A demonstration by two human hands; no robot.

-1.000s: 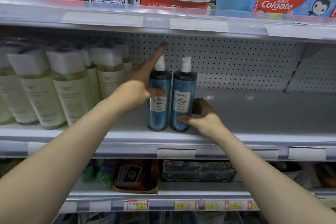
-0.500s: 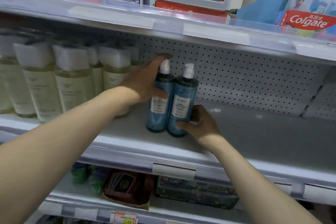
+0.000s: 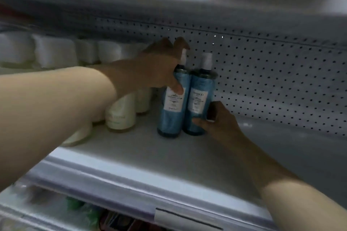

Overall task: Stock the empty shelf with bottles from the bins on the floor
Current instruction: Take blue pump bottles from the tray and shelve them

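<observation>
The left hand [image 3: 154,73] wraps the shoulder of the left blue bottle [image 3: 172,112], thumb across the top of its label and fingers reaching up round the white pump. The right hand [image 3: 219,120] grips the right blue bottle [image 3: 199,103] low down, thumb on the front and fingers curled behind. Both bottles stand upright and touching, towards the back edge of the shelf [image 3: 150,155], near the pegboard [image 3: 272,80]; with the blur I cannot say whether they meet it. A row of cream bottles [image 3: 122,114] stands just beside them on the left. To place them well, I would slide the pair as one, bases flat, until the labels face the front edge squarely. Each hand should then ease off sideways, clear of the pumps, since tall narrow bottles probably tip readily
</observation>
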